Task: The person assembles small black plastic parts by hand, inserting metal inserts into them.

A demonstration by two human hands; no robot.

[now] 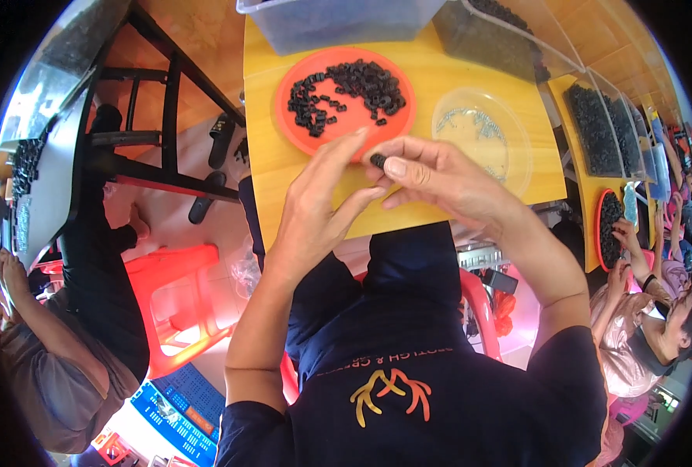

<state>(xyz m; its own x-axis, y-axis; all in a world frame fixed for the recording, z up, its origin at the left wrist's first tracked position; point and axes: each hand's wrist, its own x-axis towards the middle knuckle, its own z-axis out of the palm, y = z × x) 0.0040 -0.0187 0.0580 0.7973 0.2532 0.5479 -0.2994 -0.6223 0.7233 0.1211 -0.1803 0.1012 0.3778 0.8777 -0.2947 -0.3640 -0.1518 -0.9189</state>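
Observation:
A small black part [377, 160], dark and rounded, is pinched between the thumb and fingers of my right hand [431, 175], above the table's near edge. Close beside it my left hand [311, 198] is open, its fingers stretched out and the thumb reaching toward the right fingertips. Nothing shows in the left hand. Just beyond both hands lies a round red-orange tray [291, 132] with many similar black parts [369, 84] spread over it. To its right a clear round dish [517, 124] holds many tiny shiny pieces [470, 124].
The yellow table [260, 210] carries a clear plastic bin [338, 27] at the back and another bin of black parts [509, 47] at the far right. A red stool [178, 303] stands at left. People work at both sides, one beside a red tray [601, 226].

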